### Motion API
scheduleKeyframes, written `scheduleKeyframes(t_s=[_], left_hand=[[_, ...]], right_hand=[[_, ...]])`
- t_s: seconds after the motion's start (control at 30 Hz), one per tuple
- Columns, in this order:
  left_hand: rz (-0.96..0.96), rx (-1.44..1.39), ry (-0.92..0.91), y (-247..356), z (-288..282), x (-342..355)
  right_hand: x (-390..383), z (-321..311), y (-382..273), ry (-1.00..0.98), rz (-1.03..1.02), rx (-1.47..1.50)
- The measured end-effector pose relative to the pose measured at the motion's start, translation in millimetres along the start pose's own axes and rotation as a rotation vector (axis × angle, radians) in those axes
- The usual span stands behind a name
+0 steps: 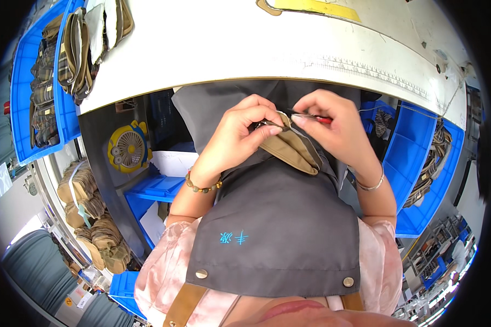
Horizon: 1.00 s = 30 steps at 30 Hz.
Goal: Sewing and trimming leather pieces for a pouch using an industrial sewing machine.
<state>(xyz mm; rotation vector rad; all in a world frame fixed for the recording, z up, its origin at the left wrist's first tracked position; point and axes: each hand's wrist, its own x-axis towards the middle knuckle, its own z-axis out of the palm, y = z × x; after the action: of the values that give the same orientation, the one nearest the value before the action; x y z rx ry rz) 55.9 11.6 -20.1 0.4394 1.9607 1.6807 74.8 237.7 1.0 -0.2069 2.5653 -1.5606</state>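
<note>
Hands (240, 131) (333, 128) pinch tan fabric piece (292, 150); red-handled tool (316, 117) mostly hidden

Two bare hands are counted, a left hand (240, 133) and a right hand (333, 128); one tan fabric piece (292, 150) is pinched between them. One beaded bracelet (202, 187), one silver bangle (372, 184), one yellow round fan (128, 146), two brass apron snaps (201, 273) are seen too.
</note>
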Motion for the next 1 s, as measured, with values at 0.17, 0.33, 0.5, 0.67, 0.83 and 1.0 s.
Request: scheduleKeyframes(t_s=[0.17,0.33,0.5,0.67,0.83,1.0], left_hand=[[0.081,0.076,-0.006,2,1,1],[0.094,0.233,0.009,8,6,-1],[0.198,0.035,-0.030,2,8,0],[0.095,-0.010,0.048,-2,0,-1],[0.068,-0.102,0.120,-6,-2,0],[-0.065,-0.288,0.182,-2,-1,-1]], right_hand=[[5,9,2,-0.246,0.250,0.382],[5,14,10,-0.179,0.234,0.363],[4,23,33,-0.099,0.222,0.351],[3,20,33,-0.117,0.253,0.512],[3,5,27,-0.189,0.268,0.573],[0,2,17,-0.245,0.245,0.371]])
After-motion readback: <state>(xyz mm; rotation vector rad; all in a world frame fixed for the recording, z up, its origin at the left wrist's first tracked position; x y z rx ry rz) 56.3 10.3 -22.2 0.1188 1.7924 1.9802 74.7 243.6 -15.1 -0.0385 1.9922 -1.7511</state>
